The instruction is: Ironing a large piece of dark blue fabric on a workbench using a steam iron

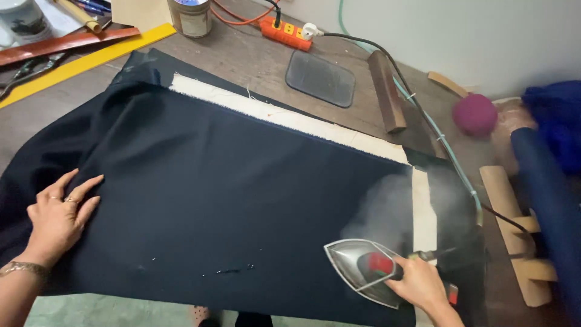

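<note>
We see our left hand (59,213) lying flat, open, on smooth dark navy cloth (230,200); our right hand (420,284) grips the pointed, shiny steaming iron (363,269).

A dark navy cloth (230,200) covers most of the counter (254,60), with a cream strip (284,118) along its upper edge. At lower left the left hand (57,215) lies flat on it. At lower right the right hand (420,284) grips a steaming iron (363,269).
</note>
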